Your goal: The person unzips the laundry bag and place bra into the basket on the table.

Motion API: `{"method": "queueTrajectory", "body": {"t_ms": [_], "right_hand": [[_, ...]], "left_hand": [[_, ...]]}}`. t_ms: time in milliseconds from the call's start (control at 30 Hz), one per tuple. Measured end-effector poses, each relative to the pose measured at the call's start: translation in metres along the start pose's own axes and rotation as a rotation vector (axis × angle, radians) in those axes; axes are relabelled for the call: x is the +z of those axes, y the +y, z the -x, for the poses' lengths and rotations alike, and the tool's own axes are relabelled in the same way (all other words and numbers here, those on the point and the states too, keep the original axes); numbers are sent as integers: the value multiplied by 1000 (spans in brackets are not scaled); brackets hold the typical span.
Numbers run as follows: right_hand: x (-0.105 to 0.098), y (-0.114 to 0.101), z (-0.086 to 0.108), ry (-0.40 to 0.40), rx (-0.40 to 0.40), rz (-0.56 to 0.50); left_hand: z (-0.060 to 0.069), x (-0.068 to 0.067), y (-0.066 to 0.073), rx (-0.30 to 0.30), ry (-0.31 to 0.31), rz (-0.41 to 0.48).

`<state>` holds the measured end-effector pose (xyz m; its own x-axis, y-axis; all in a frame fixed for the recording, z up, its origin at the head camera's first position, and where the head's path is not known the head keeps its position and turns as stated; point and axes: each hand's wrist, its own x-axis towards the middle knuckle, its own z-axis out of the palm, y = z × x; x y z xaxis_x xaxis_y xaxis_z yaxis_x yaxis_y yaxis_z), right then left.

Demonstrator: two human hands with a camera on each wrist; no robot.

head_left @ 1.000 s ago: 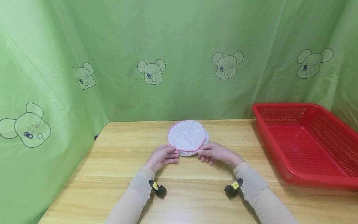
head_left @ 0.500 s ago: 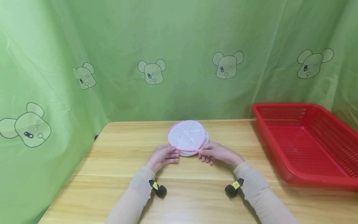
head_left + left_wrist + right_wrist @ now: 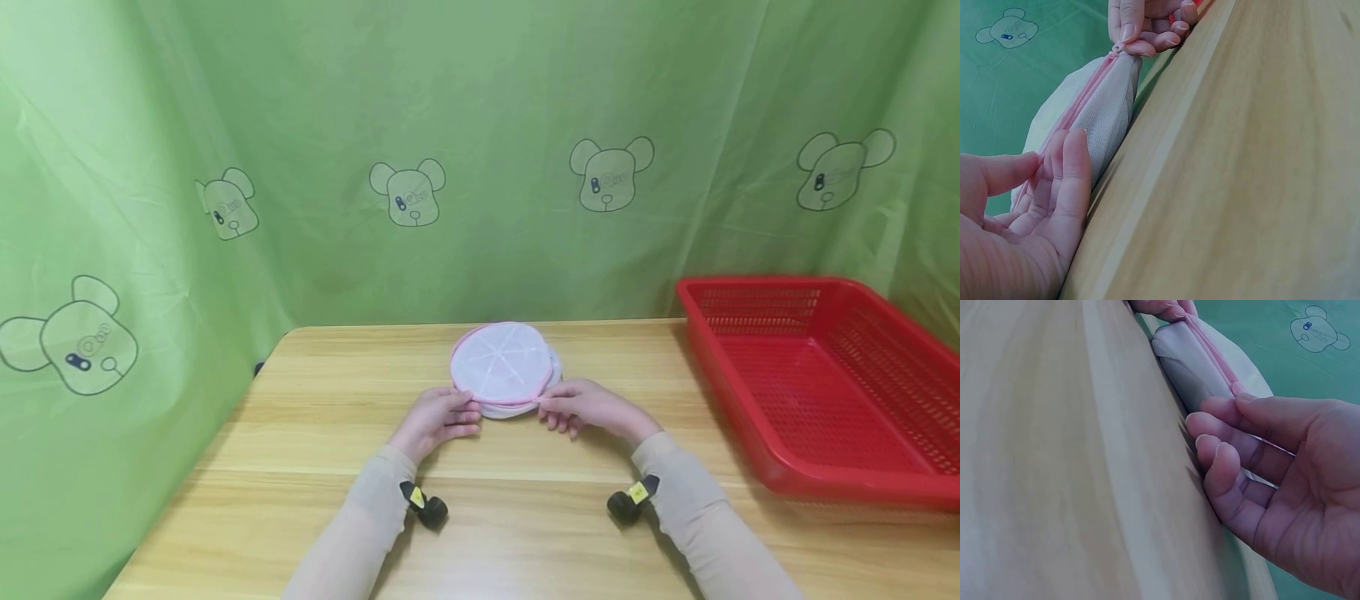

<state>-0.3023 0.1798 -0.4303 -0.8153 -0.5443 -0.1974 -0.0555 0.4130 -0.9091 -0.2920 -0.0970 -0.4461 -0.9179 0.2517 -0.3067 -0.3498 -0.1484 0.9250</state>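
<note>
A round white mesh laundry bag with a pink zipper lies near the table's back edge, its flat top marked by pale lines crossing at the centre. My left hand pinches the zippered edge at the front left, thumb on the pink tape and fingers against the fabric side. At the front right, my right hand pinches the zipper pull between thumb and index finger, its other fingers loosely curled below. In the left wrist view the zipper teeth look joined between the two hands. What the bag contains is hidden.
To the right stands a large red plastic basket with perforated walls, partly beyond the frame. A green curtain printed with bear heads hangs behind the wooden table and along its sides.
My right hand has slid slightly to the right along the bag's front edge, still pinching the zipper pull. The left hand and the bag have stayed in place.
</note>
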Motion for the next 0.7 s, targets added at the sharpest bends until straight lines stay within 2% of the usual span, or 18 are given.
{"method": "queueTrajectory", "body": {"t_ms": [700], "right_hand": [[5, -3, 1, 22, -19, 45]], "left_hand": [[-1, -2, -1, 11, -20, 8]]}}
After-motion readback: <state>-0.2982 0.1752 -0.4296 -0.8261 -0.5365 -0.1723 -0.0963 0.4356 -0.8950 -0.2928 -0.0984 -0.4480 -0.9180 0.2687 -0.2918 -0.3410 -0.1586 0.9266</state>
